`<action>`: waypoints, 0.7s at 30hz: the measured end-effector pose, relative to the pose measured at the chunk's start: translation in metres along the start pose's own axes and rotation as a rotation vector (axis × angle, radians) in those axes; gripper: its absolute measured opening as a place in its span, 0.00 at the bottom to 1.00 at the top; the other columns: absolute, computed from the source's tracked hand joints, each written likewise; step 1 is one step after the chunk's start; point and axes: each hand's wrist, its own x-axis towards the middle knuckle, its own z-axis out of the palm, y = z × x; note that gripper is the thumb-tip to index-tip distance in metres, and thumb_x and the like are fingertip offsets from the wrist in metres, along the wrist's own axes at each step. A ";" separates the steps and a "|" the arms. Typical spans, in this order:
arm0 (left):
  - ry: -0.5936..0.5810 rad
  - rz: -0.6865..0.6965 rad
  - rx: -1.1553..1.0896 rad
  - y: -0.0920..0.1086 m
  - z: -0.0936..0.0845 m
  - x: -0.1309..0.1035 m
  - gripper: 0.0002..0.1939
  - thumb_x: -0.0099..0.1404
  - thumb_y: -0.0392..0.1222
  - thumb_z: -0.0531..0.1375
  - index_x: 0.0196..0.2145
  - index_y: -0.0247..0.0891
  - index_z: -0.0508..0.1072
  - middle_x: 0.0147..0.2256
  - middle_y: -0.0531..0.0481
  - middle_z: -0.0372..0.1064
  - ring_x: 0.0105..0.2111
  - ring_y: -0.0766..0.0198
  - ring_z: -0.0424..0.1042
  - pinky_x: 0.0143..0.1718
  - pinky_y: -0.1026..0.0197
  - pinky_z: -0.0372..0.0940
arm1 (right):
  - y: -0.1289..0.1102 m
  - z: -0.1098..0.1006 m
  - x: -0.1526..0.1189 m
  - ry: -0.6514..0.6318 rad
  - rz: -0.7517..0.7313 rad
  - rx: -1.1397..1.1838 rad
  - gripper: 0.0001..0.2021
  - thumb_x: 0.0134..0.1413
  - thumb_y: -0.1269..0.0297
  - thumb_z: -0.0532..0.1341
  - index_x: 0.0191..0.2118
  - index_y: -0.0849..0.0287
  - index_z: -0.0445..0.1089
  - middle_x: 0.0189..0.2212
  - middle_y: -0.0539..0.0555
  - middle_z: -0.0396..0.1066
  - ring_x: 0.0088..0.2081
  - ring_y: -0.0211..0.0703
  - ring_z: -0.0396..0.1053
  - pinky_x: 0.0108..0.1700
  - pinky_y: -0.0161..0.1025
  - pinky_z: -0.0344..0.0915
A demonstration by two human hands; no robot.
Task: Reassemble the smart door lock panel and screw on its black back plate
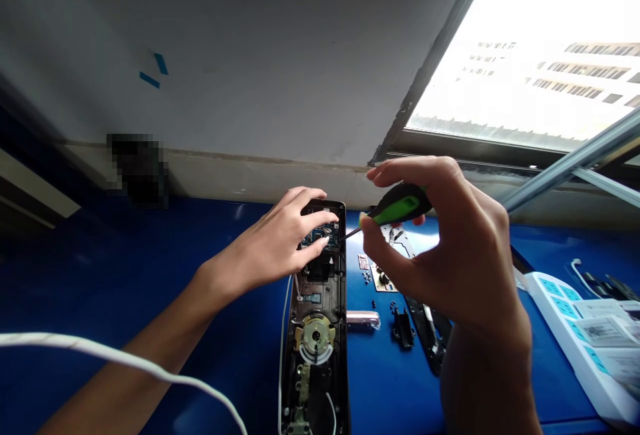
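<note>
A long black device housing [341, 328], opened up, lies on the blue table with its inner parts showing. Inside its far end is a blue circuit board [331, 243]. My left hand [290, 232] rests over that end, fingers spread across the board and the housing's edge. My right hand [445, 248] grips a green and black screwdriver [400, 207] by its handle, and the shaft slants down left, its tip near the housing's right edge by the board. Whether the tip touches anything is unclear. Lower in the housing sits a round metal part [317, 336].
Right of the housing lie small screws [367, 277], a metal plate [384, 282], a black bracket [403, 328], a pinkish wrapped roll [364, 319] and a long black panel [435, 335]. A white power strip [570, 335] stands farther right. A white cable [125, 362] crosses the lower left.
</note>
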 end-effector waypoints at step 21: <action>0.030 0.070 0.032 0.002 0.001 0.001 0.16 0.75 0.42 0.58 0.58 0.41 0.76 0.65 0.41 0.61 0.71 0.47 0.52 0.71 0.41 0.59 | 0.001 0.001 -0.002 0.032 0.041 0.011 0.14 0.57 0.72 0.67 0.46 0.52 0.67 0.41 0.49 0.78 0.25 0.34 0.70 0.28 0.38 0.71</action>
